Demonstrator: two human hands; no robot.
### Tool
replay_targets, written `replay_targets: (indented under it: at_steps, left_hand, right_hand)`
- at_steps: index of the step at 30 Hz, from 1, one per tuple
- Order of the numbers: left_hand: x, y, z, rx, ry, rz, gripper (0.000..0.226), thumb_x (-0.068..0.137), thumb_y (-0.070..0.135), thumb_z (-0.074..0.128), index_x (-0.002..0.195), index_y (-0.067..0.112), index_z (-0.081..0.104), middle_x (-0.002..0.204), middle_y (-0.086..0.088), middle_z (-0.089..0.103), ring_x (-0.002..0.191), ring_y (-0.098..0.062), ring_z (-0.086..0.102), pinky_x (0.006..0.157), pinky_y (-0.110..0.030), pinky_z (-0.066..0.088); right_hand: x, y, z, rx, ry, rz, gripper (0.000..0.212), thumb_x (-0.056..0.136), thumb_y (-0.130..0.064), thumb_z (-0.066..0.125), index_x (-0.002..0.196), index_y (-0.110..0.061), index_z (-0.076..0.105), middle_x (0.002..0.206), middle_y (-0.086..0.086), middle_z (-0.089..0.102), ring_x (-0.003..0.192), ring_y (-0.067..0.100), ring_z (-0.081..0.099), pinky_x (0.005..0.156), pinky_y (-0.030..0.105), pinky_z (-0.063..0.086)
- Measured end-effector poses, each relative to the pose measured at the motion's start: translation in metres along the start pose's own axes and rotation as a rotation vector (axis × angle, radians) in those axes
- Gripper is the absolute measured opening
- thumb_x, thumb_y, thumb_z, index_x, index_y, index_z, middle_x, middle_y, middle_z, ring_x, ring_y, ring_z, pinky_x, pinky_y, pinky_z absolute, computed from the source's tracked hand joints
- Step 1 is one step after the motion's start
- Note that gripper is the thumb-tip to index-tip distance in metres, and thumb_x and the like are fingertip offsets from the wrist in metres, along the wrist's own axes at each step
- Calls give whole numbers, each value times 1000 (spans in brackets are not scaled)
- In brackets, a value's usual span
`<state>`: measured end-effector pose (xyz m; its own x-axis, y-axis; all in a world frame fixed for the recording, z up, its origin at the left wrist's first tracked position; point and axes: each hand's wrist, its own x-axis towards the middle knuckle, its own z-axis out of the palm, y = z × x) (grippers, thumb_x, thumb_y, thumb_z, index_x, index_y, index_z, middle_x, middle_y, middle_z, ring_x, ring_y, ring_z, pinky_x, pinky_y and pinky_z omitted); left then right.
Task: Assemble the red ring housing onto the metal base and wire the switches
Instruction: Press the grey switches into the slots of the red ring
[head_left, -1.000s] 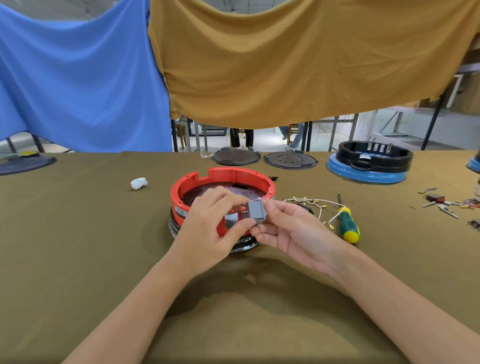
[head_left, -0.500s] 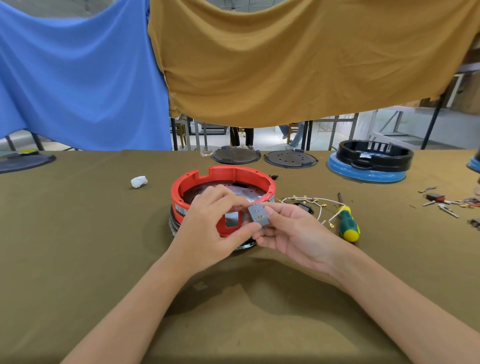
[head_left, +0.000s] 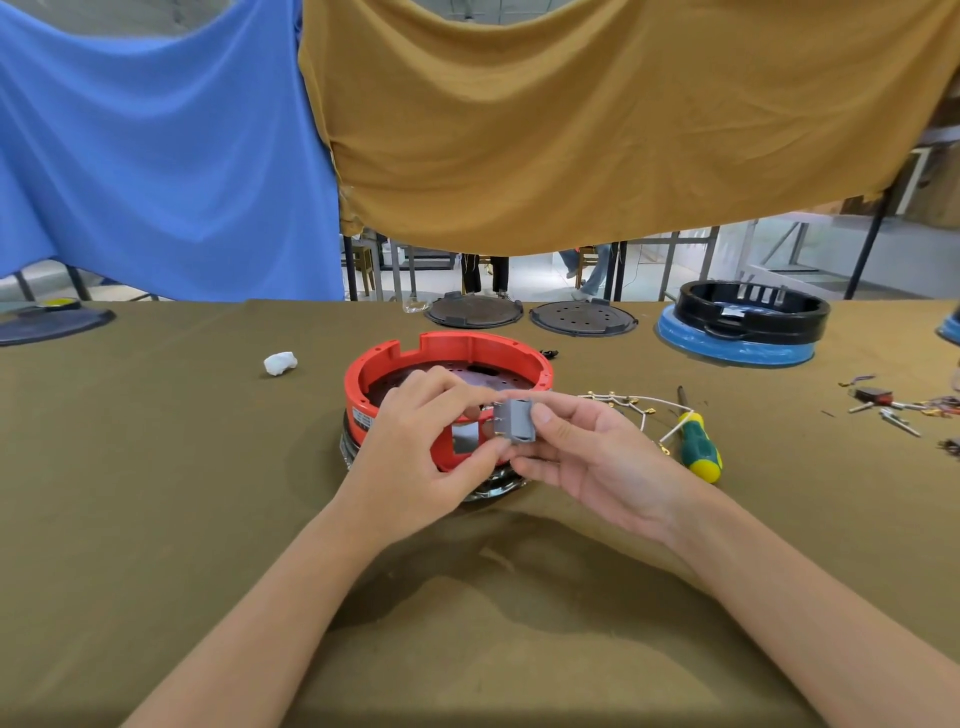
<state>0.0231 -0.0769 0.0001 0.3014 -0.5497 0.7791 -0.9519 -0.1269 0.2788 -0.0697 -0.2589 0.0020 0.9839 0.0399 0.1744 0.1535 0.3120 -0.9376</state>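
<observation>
While red ring housing (head_left: 448, 358) sits on metal base (head_left: 488, 486) mid-desk (head_left: 156, 467), grey switch (head_left: 518, 420) held just before its near wall, beside square cutout. Right hand (head_left: 592, 457) pinches switch, thumb on top. Left hand (head_left: 421, 447) fingertips grip switch's left side. Wires (head_left: 631, 402), green-yellow screwdriver (head_left: 698, 447) right of housing.

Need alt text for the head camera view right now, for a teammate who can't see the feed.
Both hands, left hand and right hand, pinch a small grey switch in front of a square opening in the red ring housing, which sits on the metal base. A screwdriver and loose wires lie to the right on the olive table.
</observation>
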Motion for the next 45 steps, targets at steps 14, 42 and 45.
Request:
replay_targets:
  at_steps: [14,42,45]
  left_hand:
    - [0,1,-2,31,-12,-53,32,87,33,56,115,21,66,102,11,57,97,-12,54,87,-44,44]
    - [-2,-12,-1,202,-100,-215,23,93,26,47,106,26,66,96,18,58,96,-5,57,90,-37,35]
    - [-1,-11,-1,188,-103,-209,23,93,26,47,106,25,66,97,18,59,94,-5,58,90,-39,36]
  right_hand:
    - [-3,-5,3,-69,19,-35,38,93,-7,61,131,-8,60,123,19,68,109,26,68,88,29,56]
    - [-2,8,5,-512,287,-201,27,82,-2,76,107,-10,69,83,12,69,78,34,71,72,34,58]
    - [0,11,6,-604,301,-215,26,81,-5,79,103,-13,69,86,13,70,78,39,68,75,42,58]
